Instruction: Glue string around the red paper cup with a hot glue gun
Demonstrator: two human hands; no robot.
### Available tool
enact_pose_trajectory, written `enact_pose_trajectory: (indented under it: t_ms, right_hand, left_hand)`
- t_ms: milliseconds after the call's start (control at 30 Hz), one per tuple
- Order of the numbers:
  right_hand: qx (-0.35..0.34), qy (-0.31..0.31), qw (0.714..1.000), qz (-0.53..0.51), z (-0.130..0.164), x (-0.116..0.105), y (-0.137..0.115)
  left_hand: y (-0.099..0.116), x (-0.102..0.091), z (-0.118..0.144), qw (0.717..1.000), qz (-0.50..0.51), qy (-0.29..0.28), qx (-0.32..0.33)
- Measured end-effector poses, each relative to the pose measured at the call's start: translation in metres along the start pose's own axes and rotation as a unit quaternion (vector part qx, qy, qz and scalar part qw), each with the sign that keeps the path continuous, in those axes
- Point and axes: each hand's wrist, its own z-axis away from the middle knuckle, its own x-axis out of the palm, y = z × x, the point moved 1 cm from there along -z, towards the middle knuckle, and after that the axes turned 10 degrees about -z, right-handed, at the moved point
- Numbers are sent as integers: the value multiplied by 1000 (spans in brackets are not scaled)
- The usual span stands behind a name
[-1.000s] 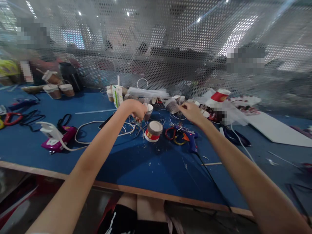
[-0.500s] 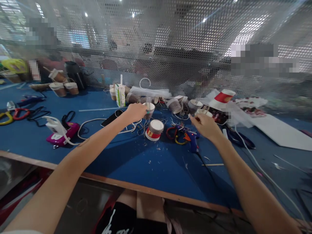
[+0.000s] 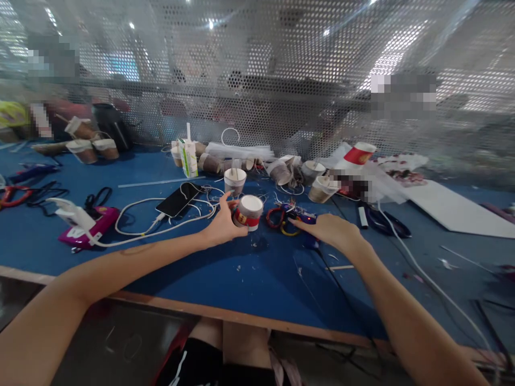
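Note:
My left hand (image 3: pixel 221 225) grips a small paper cup with a red band (image 3: pixel 248 212), which sits tilted on the blue table (image 3: pixel 241 273). My right hand (image 3: pixel 332 231) lies flat, fingers stretched out, over a blue glue gun (image 3: pixel 302 218); most of the gun is hidden under the palm, and its black cord runs toward the table's front edge. Red and yellow scissors handles (image 3: pixel 277 221) lie between the cup and the gun.
A phone (image 3: pixel 177 198) on a white cable lies left of the cup, near a pink device (image 3: pixel 86 230). Several paper cups and a small carton (image 3: pixel 187 158) stand at the back by a perforated screen. A white board (image 3: pixel 454 209) lies at the right.
My left hand came down from the upright white cup and took hold of the red-banded cup. My right hand dropped from the back cups onto the glue gun.

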Motion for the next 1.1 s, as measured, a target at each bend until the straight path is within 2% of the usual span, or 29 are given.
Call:
enact_pose_trajectory:
  t_ms: [33,100,200,367,467,533,600,667,733,867,1100]
  right_hand:
    - [44,-48,998,26,3,0,-6]
    - [68,-59,995,40,9,-1,-16]
    - [76,-51,995,38,17,-1,-23]
    - [86,-29,996,11,25,4,-24]
    - [82,-12,996,-18,25,4,-24]
    - [78,-1,996,-31,24,2,-22]
    - [72,21,996,-51,22,0,-20]
    - [66,43,994,-77,21,-1,-18]
    - [60,68,988,-122,21,-1,-18]
    - [24,148,964,-218,26,3,-23]
    - [-42,270,926,-261,47,18,-33]
  left_hand:
    - [1,2,0,1000,3,-5,-3]
    - [4,6,0,1000,-2,-12,-8]
    - [6,11,1,1000,-21,-5,-18]
    - [5,14,1,996,-67,48,-34]
    - [9,13,3,999,-12,35,10]
    - [13,12,7,997,78,-14,25]
    - [15,11,12,982,171,-83,-8]
    - [15,10,17,957,239,-148,-70]
    - [13,10,19,931,287,-186,-125]
    - [9,10,17,904,346,-179,-178]
    - [8,13,16,904,357,-162,-172]
